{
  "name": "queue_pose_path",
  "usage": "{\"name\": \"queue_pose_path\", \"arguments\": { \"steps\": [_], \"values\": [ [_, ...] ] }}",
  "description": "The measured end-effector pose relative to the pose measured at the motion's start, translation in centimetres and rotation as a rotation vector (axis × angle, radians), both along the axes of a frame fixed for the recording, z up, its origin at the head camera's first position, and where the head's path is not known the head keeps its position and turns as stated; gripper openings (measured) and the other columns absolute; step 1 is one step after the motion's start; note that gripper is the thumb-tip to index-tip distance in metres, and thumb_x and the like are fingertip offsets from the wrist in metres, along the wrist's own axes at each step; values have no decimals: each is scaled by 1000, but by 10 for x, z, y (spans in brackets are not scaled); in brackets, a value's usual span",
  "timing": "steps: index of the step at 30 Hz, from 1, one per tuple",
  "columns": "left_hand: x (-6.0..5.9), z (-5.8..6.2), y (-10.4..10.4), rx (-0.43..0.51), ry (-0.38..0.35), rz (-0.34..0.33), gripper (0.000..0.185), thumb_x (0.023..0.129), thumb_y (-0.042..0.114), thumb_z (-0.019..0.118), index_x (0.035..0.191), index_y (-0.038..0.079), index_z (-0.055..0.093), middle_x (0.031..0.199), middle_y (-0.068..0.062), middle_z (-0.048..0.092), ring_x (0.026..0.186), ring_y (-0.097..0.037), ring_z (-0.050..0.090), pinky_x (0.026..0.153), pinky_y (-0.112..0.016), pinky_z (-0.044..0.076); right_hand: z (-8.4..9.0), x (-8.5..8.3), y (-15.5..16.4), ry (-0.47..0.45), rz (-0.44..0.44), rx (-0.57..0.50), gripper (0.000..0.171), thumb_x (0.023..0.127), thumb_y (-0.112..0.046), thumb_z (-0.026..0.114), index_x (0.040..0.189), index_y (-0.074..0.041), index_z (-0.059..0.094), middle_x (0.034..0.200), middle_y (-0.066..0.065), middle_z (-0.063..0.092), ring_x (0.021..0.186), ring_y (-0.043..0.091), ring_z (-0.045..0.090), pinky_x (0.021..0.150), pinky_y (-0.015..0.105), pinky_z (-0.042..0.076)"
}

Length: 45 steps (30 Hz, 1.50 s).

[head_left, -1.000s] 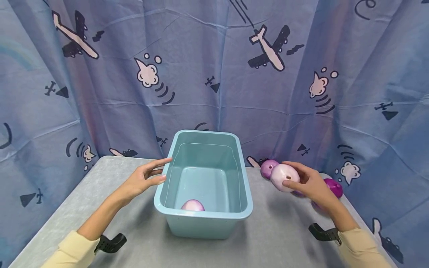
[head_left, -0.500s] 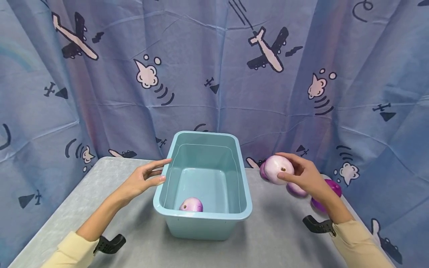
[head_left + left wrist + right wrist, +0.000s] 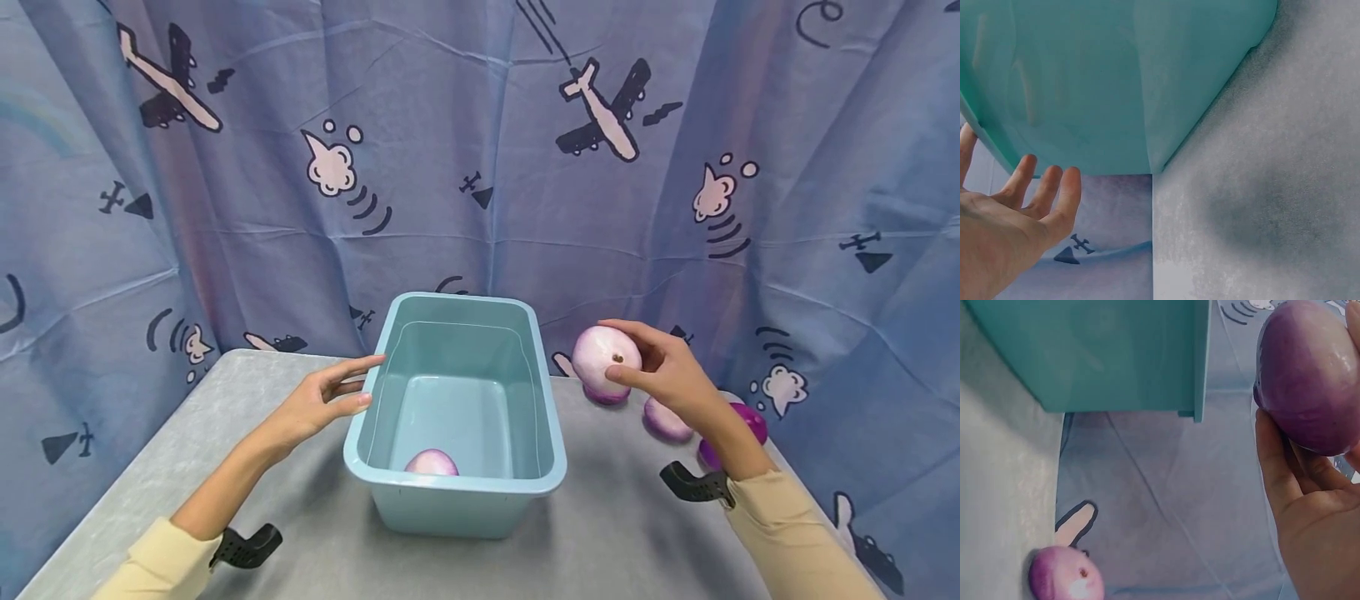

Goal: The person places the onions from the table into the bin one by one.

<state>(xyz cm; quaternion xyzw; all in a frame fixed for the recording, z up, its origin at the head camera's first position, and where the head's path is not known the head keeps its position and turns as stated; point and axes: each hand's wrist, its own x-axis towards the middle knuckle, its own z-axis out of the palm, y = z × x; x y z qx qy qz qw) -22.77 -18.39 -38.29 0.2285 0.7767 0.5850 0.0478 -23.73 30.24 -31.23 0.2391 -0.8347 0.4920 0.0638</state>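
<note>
My right hand (image 3: 675, 375) holds a purple-and-white onion (image 3: 603, 357) up off the table, right of the light-blue plastic bin (image 3: 558, 433). Thumb and fingers wrap its sides; in the right wrist view the held onion (image 3: 1310, 381) shows its purple flank. At the bin's left rim rests my left hand (image 3: 318, 404), its fingers loosely extended and fingertips right at the edge. From the left wrist view, that hand's fingers (image 3: 1067, 194) reach toward the bin's outer wall (image 3: 1085, 94). Inside the bin, near its front wall, lies one onion (image 3: 432, 462), partly hidden by the rim.
Behind the held onion, another onion (image 3: 606, 397) sits on the grey table (image 3: 600, 533). Farther right lie a pale purple onion (image 3: 666, 419) and a deeper purple round thing (image 3: 752, 421), partly behind my right arm. A blue curtain (image 3: 480, 167) with airplane prints hangs behind the table.
My right hand has lifted the onion higher and carried it left, uncovering the pale onion on the table. The left hand stays at the bin's rim.
</note>
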Motion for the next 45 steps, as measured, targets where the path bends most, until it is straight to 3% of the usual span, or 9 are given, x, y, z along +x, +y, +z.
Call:
{"name": "queue_pose_path", "arguments": {
  "steps": [14,28,36,45],
  "values": [
    [-3,1,4,11,-19,-12,56,99,26,68,152,23,50,152,-8,46,134,-34,48,103,-49,45,17,-6,-36,2,109,-87,56,89,-1,77,141,-5,58,126,11,62,98,28,64,83,31,57],
    [-2,2,1,-1,-9,7,55,99,27,68,151,26,51,152,-8,45,138,-37,42,105,-55,41,21,-20,-88,-21,221,-137,58,86,-4,81,140,-4,59,127,14,62,104,31,62,87,35,55],
    [-2,0,1,17,-4,-12,55,100,24,67,152,24,51,152,-10,46,134,-34,48,103,-50,44,15,-24,-107,-43,248,-123,59,86,-4,82,140,-5,59,127,13,63,104,31,62,85,36,55],
    [-1,-2,0,23,-8,-11,55,100,23,68,152,23,50,152,-10,46,133,-33,49,102,-49,44,12,-24,-103,-86,316,-195,57,91,-5,77,144,-4,55,137,18,58,122,38,59,93,43,53]
  ]
}}
